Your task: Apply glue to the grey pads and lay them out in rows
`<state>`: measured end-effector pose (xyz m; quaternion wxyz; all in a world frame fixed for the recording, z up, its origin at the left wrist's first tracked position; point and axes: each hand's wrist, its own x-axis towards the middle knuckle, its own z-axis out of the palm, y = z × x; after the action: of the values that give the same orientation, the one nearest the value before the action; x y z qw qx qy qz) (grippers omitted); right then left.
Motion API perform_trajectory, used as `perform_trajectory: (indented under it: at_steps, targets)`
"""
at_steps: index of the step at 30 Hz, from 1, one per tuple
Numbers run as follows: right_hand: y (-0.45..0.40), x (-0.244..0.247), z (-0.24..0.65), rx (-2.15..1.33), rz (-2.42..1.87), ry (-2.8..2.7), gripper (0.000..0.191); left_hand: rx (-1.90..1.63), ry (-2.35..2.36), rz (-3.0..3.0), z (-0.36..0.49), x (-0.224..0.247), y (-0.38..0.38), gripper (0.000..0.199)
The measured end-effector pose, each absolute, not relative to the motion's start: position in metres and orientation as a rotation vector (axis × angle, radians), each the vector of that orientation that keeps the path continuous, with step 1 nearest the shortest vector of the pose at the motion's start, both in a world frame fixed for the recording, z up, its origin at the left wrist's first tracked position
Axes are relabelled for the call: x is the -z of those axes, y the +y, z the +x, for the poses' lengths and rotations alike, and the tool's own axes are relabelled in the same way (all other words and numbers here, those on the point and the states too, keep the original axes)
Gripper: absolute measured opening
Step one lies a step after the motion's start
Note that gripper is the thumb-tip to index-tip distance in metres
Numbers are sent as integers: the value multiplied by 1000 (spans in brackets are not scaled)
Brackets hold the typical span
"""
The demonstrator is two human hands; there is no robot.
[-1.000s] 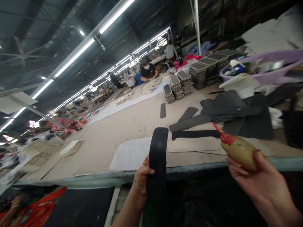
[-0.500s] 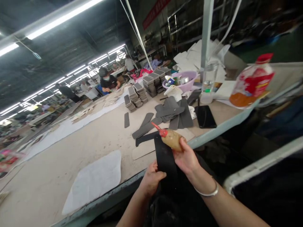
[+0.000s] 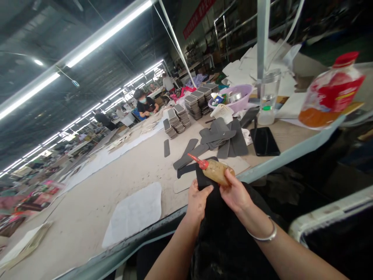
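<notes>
My right hand (image 3: pixel 236 194) is wrapped round a squeeze bottle (image 3: pixel 217 172) with a red nozzle and yellowish-brown contents. The bottle lies tilted, its tip pointing up and left. In my left hand (image 3: pixel 199 198), pinched between thumb and fingers, is a black flat piece (image 3: pixel 203 179); its lower part merges with dark clothing. The bottle crosses over the upper end of this piece. Just beyond the hands, a pile of dark grey cut pieces (image 3: pixel 218 134) lies on the table (image 3: pixel 131 163).
Stacks of grey-topped pieces (image 3: pixel 177 118) stand farther back, beside a purple basin (image 3: pixel 244 95). To the right are a phone (image 3: pixel 264 141), a clear cup (image 3: pixel 269 95) and a red-labelled jug (image 3: pixel 332 93). A white sheet (image 3: pixel 134 214) lies near the front edge. Another person (image 3: pixel 145 105) works at the far table.
My left hand has moved up along the black piece, nearer the bottle. The bottle stays in my right hand, tilted slightly flatter. The whole view has shifted, so the table things appear farther right.
</notes>
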<state>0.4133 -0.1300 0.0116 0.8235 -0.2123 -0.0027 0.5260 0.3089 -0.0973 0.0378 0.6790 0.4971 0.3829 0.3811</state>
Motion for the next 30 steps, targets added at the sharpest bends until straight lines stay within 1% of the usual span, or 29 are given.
perform_trajectory:
  at_steps: [2,6,8,11,15,20,23,30]
  targets:
    - [-131,-12,409,-1108,-456,-28,29,-929,855,1117,311,-35,-94,44]
    - [-132,-12,396,-1107,-472,-77,36,-1026,964,1137,313,-26,-88,31]
    - [-132,-10,391,-1105,-487,-85,38,-1033,1013,1175,313,-20,-86,28]
    - [-131,-8,389,-1104,-513,-74,35,-993,1052,1151,307,-13,-85,30]
    - [-131,-9,393,-1160,-525,-58,30,-806,1092,1095,285,-16,-81,36]
    - [-114,-13,390,-1224,-604,-26,26,-623,917,1024,250,-29,-72,35]
    - [-93,-14,372,-1204,-700,-97,25,-626,849,904,236,-30,-69,39]
    - [-60,-11,329,-1210,-806,-213,29,-738,904,761,221,-22,-66,39]
